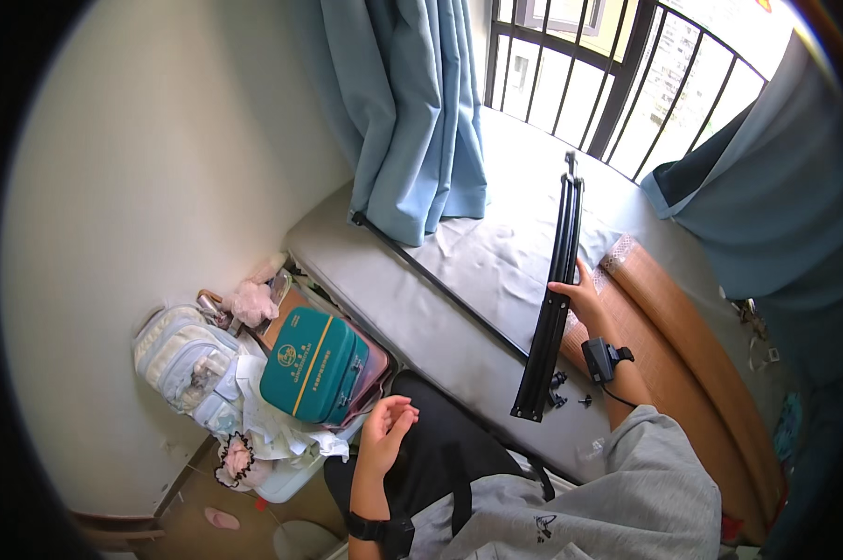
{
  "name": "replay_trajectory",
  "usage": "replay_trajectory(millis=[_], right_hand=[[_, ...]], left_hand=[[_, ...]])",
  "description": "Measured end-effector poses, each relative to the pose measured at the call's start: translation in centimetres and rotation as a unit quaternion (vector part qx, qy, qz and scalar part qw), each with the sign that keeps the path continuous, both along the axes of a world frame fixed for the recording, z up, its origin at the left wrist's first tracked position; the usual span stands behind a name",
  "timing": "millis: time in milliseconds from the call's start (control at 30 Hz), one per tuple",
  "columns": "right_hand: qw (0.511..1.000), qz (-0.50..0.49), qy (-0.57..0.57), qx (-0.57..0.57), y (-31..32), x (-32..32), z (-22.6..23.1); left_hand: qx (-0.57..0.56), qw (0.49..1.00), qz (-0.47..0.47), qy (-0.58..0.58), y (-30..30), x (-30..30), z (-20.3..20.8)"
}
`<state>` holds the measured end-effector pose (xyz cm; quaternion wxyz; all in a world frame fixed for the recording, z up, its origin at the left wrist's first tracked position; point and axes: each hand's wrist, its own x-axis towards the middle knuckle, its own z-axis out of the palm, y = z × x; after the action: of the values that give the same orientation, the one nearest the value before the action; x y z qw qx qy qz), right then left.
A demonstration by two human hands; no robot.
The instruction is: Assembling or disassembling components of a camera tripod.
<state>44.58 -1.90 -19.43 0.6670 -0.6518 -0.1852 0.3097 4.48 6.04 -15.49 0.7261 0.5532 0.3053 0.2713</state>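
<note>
My right hand [585,297] grips a long folded black metal stand [554,299] near its middle, with the thumb across its side. Made of several parallel bars, it stretches up and away over the grey padded surface. A thin black pole [440,287] lies slantwise on that surface, one end partly hidden behind the stand. Close to the stand's lower end are small black knobs or fittings [558,387] and a single black screw-like piece [585,400]. My left hand [386,431] hovers above my lap beside a teal case, its fingers loosely curled and holding nothing.
At left, a teal case [314,366] sits on piled things beside a pale backpack [186,355] and pink plush toy [251,301]. Rolled brown mats [692,364] lie at right. Blue curtains [421,121] hang before a barred window [617,84].
</note>
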Motion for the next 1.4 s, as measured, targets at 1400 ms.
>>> replay_trajectory(millis=[1400], right_hand=[[0.918, 0.224, -0.194, -0.265, 0.3, -10.5, -11.0]], left_hand=[[-0.142, 0.987, 0.051, 0.062, -0.1, 0.2, -2.7]])
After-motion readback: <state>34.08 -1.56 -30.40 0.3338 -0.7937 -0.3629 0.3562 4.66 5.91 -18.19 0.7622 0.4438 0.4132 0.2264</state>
